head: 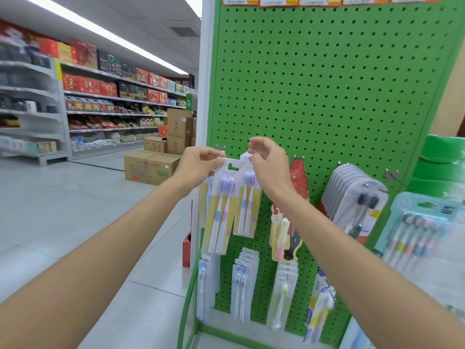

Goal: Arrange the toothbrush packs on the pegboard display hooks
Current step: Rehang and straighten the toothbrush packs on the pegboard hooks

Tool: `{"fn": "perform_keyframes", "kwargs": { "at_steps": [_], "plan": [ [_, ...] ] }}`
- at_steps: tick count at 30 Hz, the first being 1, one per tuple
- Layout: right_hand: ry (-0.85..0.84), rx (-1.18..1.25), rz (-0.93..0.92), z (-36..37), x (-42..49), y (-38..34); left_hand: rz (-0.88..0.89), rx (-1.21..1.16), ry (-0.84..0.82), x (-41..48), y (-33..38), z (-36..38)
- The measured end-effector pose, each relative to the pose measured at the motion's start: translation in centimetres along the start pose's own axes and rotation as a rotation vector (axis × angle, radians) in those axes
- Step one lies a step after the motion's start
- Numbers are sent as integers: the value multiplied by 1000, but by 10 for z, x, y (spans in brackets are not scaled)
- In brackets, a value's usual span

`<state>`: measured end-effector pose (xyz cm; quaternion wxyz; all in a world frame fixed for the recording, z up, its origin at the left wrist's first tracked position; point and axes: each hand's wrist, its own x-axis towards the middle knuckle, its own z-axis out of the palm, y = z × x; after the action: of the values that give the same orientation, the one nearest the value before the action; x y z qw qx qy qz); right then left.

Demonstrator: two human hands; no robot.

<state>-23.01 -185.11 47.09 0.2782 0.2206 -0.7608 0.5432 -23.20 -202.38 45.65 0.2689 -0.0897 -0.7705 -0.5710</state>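
Pegboard (pixel 327 84) in green fills the right half of the view, with price tags (pixel 276 0) along its top edge. Both arms reach up to its middle row.

The left hand (pixel 198 165) pinches the white header of a toothbrush pack (pixel 221 212), thumb and fingers curled round the card's top left corner. This yellow-backed pack holds two brushes and hangs tilted, its lower end swung toward the board's left edge. Its hang slot lies just left of the hook (pixel 249 158), and I cannot tell whether the slot is on it.

The right hand (pixel 269 165) is curled at that hook, its fingertips closed on the top of a second matching pack (pixel 247 205), which hangs straight just beside the first. Their headers overlap between the two hands.

To the right on the same row hang red packs (pixel 299 172), a cartoon-printed pack (pixel 284 235), a thick row of grey packs (pixel 352 195) and a teal pack (pixel 415 227). A bare hook (pixel 391 173) sticks out between the grey and teal ones. Lower down hang white packs (pixel 242 280).

Across the aisle stand cardboard boxes (pixel 151 167) on the floor and stocked shelves (pixel 100 102).
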Motion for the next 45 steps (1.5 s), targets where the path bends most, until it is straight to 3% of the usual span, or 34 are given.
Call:
{"fn": "perform_keyframes", "kwargs": {
  "at_steps": [10, 16, 21, 35, 37, 41, 45],
  "plan": [
    [-129, 105, 295, 57, -73, 62, -199, -224, 16, -65, -59, 8],
    [-97, 264, 471, 67, -107, 108, -430, -160, -154, -115, -129, 16],
    [-162, 278, 500, 70, -126, 132, -439, -191, -192, -139, -163, 24],
    [-434, 618, 669, 62, -178, 176, -479, -267, -57, -164, -173, 45],
    [-480, 577, 667, 57, -181, 177, -478, -274, -39, -165, -172, 48],
    [-767, 126, 645, 55, -196, 186, -490, -419, 140, -158, -166, 45],
    [-848, 159, 664, 53, -207, 188, -463, -436, 202, -155, -163, 40]
  ]
}}
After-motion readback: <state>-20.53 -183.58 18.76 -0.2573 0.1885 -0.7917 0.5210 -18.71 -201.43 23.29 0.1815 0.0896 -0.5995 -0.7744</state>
